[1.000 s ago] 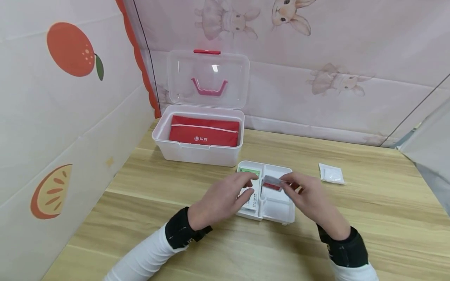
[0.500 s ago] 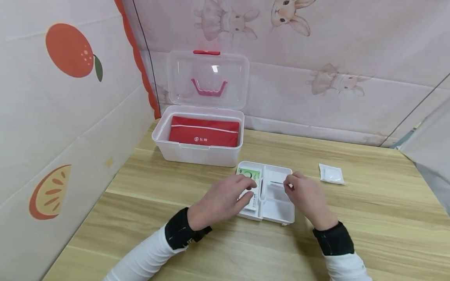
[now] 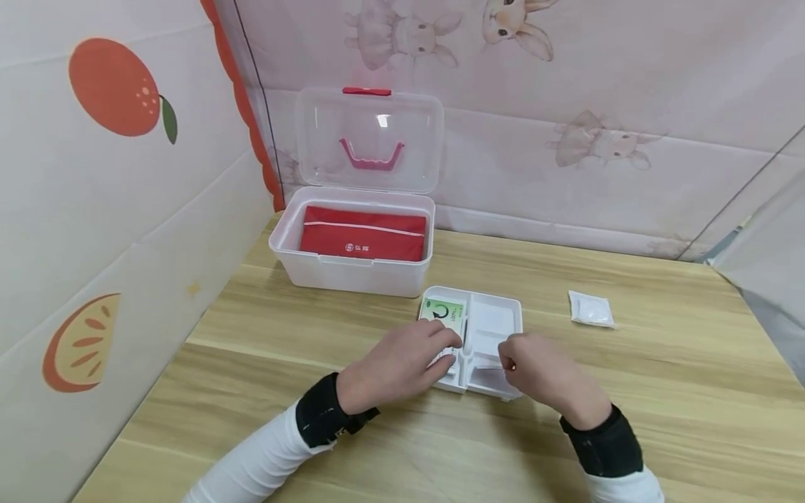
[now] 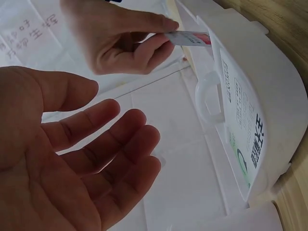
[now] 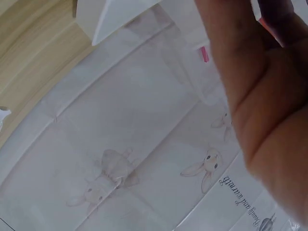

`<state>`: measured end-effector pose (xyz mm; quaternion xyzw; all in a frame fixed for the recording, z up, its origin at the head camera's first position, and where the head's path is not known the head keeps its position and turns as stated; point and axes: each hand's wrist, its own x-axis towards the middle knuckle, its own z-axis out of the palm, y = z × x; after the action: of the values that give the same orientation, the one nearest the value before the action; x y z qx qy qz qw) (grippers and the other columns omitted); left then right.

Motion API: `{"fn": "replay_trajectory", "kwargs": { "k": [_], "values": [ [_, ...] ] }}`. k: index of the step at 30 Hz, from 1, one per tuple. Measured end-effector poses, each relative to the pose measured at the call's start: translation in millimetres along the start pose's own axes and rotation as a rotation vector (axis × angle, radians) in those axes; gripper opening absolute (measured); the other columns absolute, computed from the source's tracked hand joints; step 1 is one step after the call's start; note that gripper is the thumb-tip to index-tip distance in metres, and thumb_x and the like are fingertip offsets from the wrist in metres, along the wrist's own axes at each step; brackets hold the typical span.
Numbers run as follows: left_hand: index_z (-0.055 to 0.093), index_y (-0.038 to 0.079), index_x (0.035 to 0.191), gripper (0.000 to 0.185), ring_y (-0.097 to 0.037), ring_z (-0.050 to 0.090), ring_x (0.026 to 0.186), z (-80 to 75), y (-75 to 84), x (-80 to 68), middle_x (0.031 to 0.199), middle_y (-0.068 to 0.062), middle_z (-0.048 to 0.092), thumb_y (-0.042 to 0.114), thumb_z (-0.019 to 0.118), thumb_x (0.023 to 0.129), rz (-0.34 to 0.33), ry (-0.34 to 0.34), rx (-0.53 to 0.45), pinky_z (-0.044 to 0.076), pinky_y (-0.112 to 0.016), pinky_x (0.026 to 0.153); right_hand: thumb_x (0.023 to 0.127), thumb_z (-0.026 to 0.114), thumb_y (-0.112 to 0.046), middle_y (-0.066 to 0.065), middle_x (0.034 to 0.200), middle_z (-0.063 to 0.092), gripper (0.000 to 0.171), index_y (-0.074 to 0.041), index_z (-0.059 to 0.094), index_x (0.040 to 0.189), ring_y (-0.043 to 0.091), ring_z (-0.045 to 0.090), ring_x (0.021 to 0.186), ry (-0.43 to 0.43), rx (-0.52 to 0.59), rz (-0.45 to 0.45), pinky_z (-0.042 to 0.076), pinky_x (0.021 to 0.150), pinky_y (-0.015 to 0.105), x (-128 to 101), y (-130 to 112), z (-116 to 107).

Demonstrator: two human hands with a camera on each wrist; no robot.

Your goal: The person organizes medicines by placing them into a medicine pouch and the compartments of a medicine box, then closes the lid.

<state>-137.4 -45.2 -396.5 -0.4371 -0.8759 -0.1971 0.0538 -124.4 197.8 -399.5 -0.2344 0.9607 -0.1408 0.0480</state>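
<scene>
A white divided tray (image 3: 493, 313) lies on the table, a green-and-white box (image 3: 444, 309) in its left compartment. My right hand (image 3: 546, 374) is over the tray's front right compartment. Between its thumb and fingers it pinches a small flat packet (image 4: 191, 38), grey with some red, seen clearest in the left wrist view. My left hand (image 3: 397, 365) hovers over the front of the green-and-white box, fingers relaxed and bent a little, holding nothing. In the left wrist view its palm and separate fingers show. The right wrist view shows the right hand close up, the packet mostly hidden.
Behind the tray, to the left, stands a clear plastic box (image 3: 352, 274) with its lid (image 3: 371, 126) raised. A red pouch (image 3: 363, 234) lies inside it. A white sachet (image 3: 591, 309) rests on the table (image 3: 679, 363) to the right. Printed cloth hangs behind and at the left.
My right hand has brought the packet from the tray's back right part toward the front right compartment, turning it nearly edge-on. My left hand has stayed almost still.
</scene>
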Motion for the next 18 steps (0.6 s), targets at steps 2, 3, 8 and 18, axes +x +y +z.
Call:
{"fn": "replay_trajectory", "kwargs": {
  "k": [2,3,8,18],
  "values": [
    [0.066,0.012,0.117,0.021,-0.012,0.061,0.094,0.7,0.3,-0.1,0.107,-0.002,0.067,0.022,0.062,0.099,-0.005,-0.031,-0.008,0.052,-0.024,0.080,0.076,0.072,0.004,-0.006,0.065,0.049,0.028,-0.016,0.057,0.065,0.011,0.042,0.058,-0.033,-0.021,0.001,0.035,0.054,0.024,1,-1,4],
    [0.066,0.012,0.118,0.022,-0.012,0.061,0.096,1.1,0.5,0.0,0.108,-0.002,0.067,0.023,0.062,0.099,-0.010,-0.050,-0.009,0.051,-0.023,0.081,0.075,0.074,0.003,-0.006,0.066,0.051,0.027,-0.017,0.058,0.065,0.011,0.042,0.059,-0.048,-0.026,0.005,0.035,0.054,0.024,1,-1,5],
    [0.065,0.013,0.123,0.027,-0.013,0.058,0.100,1.8,1.0,-0.1,0.114,-0.002,0.064,0.025,0.060,0.100,-0.023,-0.133,0.003,0.050,-0.024,0.087,0.075,0.083,-0.007,-0.007,0.071,0.061,0.017,-0.017,0.070,0.071,0.008,0.047,0.062,-0.094,0.009,-0.011,0.040,0.057,0.024,1,-1,6],
    [0.061,0.017,0.131,0.033,-0.019,0.054,0.112,12.3,4.1,-1.0,0.125,-0.004,0.061,0.028,0.059,0.100,0.084,-0.264,0.105,0.045,-0.031,0.099,0.076,0.086,-0.017,-0.010,0.075,0.064,0.009,-0.018,0.078,0.081,0.007,0.051,0.067,-0.151,0.048,-0.013,0.044,0.061,0.025,3,0,8]
  ]
}}
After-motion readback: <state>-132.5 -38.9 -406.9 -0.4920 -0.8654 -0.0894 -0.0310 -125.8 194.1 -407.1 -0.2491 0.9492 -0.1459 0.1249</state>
